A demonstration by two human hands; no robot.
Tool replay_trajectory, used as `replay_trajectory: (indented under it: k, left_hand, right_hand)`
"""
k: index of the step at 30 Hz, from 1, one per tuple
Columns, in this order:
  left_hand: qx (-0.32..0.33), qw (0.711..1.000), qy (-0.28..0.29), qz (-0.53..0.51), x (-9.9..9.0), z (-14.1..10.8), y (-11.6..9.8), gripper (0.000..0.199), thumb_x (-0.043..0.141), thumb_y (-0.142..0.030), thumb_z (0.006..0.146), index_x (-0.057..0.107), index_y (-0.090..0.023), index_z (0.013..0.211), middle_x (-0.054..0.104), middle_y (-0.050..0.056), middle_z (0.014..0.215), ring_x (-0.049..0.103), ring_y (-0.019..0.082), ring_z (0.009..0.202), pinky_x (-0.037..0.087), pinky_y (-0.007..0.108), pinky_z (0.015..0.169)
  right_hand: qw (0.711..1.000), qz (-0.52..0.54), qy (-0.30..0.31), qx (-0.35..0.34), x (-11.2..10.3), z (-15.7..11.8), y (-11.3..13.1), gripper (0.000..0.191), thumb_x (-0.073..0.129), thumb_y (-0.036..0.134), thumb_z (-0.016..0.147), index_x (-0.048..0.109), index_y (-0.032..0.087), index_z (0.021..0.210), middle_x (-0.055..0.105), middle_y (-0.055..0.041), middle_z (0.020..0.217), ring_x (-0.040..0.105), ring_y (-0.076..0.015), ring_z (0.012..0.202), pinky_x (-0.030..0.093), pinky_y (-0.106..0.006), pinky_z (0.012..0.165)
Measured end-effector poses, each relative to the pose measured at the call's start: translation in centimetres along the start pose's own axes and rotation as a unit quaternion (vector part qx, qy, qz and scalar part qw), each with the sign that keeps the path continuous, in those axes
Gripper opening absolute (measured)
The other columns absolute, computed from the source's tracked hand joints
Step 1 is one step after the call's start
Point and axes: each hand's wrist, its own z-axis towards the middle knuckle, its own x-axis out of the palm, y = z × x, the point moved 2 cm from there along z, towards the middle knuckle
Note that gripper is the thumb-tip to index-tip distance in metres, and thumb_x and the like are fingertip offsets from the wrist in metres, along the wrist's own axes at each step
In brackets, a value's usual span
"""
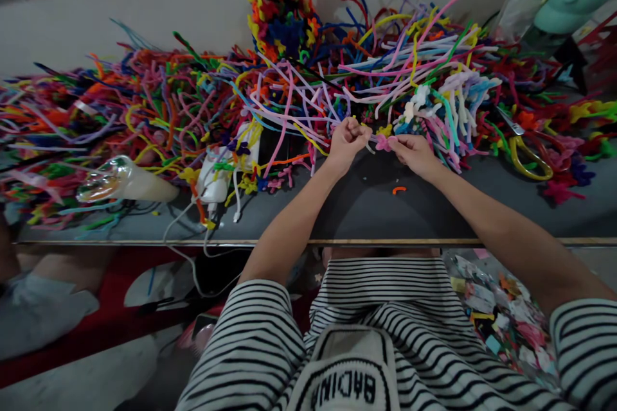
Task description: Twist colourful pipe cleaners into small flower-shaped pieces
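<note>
Between my two hands, above the dark table (357,205), is a small pink pipe-cleaner flower (384,142). My right hand (415,153) pinches its right side between thumb and fingertips. Closed just left of the flower, my left hand (349,140) pinches what looks like a thin pale pipe-cleaner stem; the fingers partly hide it. A yellow fuzzy piece (385,130) lies right behind the flower. Below the hands rests a short orange pipe-cleaner bit (399,190). Behind them spreads a heap of pink and lilac pipe cleaners (308,93).
Yellow-handled scissors (530,157) lie at the right. A white power strip (213,176) with cables sits left of my left arm, beside a clear plastic cup-like container (128,180). A multicoloured pipe-cleaner bundle (284,19) stands at the back. Another person's leg (62,276) shows lower left.
</note>
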Motion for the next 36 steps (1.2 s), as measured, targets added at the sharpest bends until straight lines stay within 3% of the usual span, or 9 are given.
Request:
replay_trajectory:
  k: [4, 12, 20, 26, 36]
  left_hand:
    - [-0.012, 1.0, -0.015, 0.013, -0.1, -0.1, -0.2, 0.056, 0.088, -0.01, 0.069, 0.036, -0.023, 0.081, 0.053, -0.008, 0.075, 0.056, 0.007, 0.072, 0.046, 0.021, 0.07]
    - [0.026, 0.999, 0.006, 0.044, -0.4, -0.1, -0.6, 0.056, 0.09, -0.016, 0.066, 0.037, -0.024, 0.082, 0.054, -0.006, 0.078, 0.053, 0.007, 0.071, 0.043, 0.022, 0.063]
    - [0.008, 0.999, -0.018, 0.036, -0.1, -0.3, -0.5, 0.053, 0.089, -0.014, 0.07, 0.038, -0.023, 0.084, 0.052, -0.004, 0.085, 0.057, 0.01, 0.08, 0.047, 0.024, 0.069]
    - [0.001, 0.999, 0.004, 0.039, 0.0, -0.4, -0.4, 0.059, 0.091, -0.009, 0.067, 0.034, -0.023, 0.08, 0.049, -0.005, 0.081, 0.057, 0.01, 0.08, 0.046, 0.023, 0.07]
    - [0.0, 0.998, 0.036, 0.05, -0.1, -0.4, 0.2, 0.062, 0.096, -0.021, 0.065, 0.036, -0.023, 0.081, 0.053, -0.007, 0.077, 0.059, 0.01, 0.076, 0.049, 0.026, 0.071]
  right_hand:
    - [1.0, -0.001, 0.006, 0.001, -0.1, 0.1, -0.4, 0.063, 0.066, 0.079, 0.086, 0.074, 0.017, 0.087, 0.039, 0.0043, 0.059, 0.031, -0.0096, 0.054, 0.021, -0.029, 0.051]
    - [1.0, -0.006, 0.0, -0.001, 0.1, 0.1, 0.1, 0.065, 0.067, 0.083, 0.082, 0.068, 0.018, 0.079, 0.039, 0.0041, 0.057, 0.032, -0.0099, 0.052, 0.021, -0.03, 0.05]
    - [1.0, -0.024, -0.004, 0.005, 0.2, -0.1, 0.8, 0.064, 0.065, 0.083, 0.084, 0.067, 0.019, 0.076, 0.04, 0.0035, 0.055, 0.033, -0.0108, 0.053, 0.021, -0.031, 0.051]
    - [1.0, -0.012, 0.005, 0.007, 0.3, -0.1, 0.8, 0.073, 0.064, 0.092, 0.074, 0.067, 0.019, 0.077, 0.038, 0.0047, 0.056, 0.031, -0.0097, 0.052, 0.02, -0.029, 0.05]
    - [1.0, -0.018, 0.01, 0.005, 0.2, 0.1, -0.1, 0.068, 0.063, 0.087, 0.081, 0.065, 0.019, 0.076, 0.041, 0.0033, 0.059, 0.032, -0.0105, 0.054, 0.022, -0.03, 0.053]
